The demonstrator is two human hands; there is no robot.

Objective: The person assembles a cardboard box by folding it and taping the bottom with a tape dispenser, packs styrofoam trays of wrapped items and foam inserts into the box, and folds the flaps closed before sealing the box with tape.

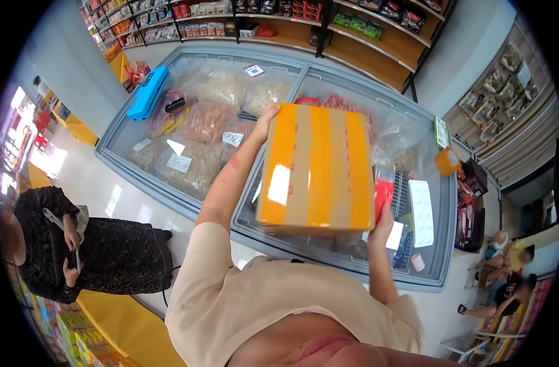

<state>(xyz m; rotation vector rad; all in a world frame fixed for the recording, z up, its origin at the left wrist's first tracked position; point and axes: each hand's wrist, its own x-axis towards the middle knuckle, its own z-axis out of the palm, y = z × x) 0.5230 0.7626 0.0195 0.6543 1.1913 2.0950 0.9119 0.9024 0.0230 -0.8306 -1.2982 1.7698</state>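
Observation:
A cardboard box (319, 168) wrapped in orange tape strips is held over the glass-topped freezer (221, 211). My left hand (268, 122) grips the box at its upper left corner. At its lower right side is my right hand (382, 229), closed around a red object (383, 189), perhaps a tape dispenser, and against the box. Bags of pale and pink food (206, 122) show through the freezer's glass to the left of the box.
A blue device (148, 93) rests on the freezer's left edge. An orange tape roll (447, 161) is at the right edge, near a white tray (421, 213). A person in a dark dress (117, 254) stands at left. Shelves (377, 46) line the back.

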